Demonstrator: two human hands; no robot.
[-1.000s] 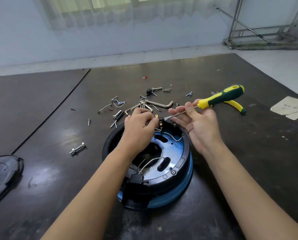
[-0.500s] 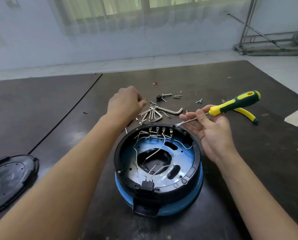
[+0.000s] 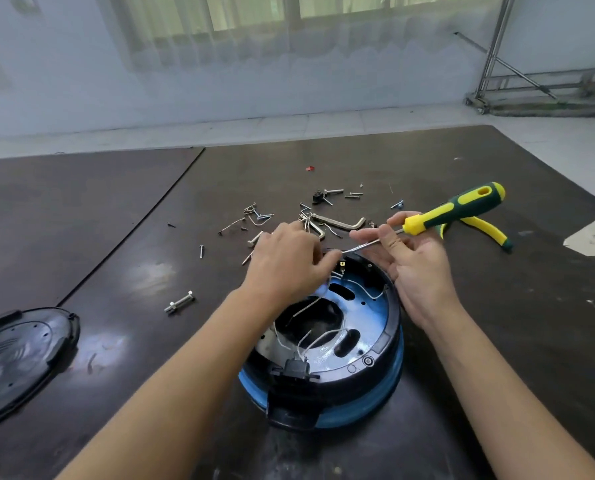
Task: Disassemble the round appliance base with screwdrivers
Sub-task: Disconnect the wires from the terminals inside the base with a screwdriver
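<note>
The round appliance base (image 3: 375, 386), black with a blue band and a blue inner plate with white wires, lies open side up on the dark table. My left hand (image 3: 285, 268) rests over its far rim, fingers bent down at the terminals there; what they pinch is hidden. My right hand (image 3: 410, 261) holds a screwdriver (image 3: 455, 211) with a yellow and green handle by its metal shaft, tip pointing left toward the left fingers at the rim.
Several loose screws, bolts and hex keys (image 3: 337, 221) lie scattered beyond the base. A second yellow-green tool (image 3: 486, 230) lies at the right. A bolt (image 3: 180, 302) sits left of the base. The black round cover (image 3: 15, 358) lies at the left edge. Paper scraps (image 3: 593, 239) far right.
My left hand went out to the pile of loose parts half a second ago and has come back onto the far rim of the base. The right hand kept the screwdriver near the rim.
</note>
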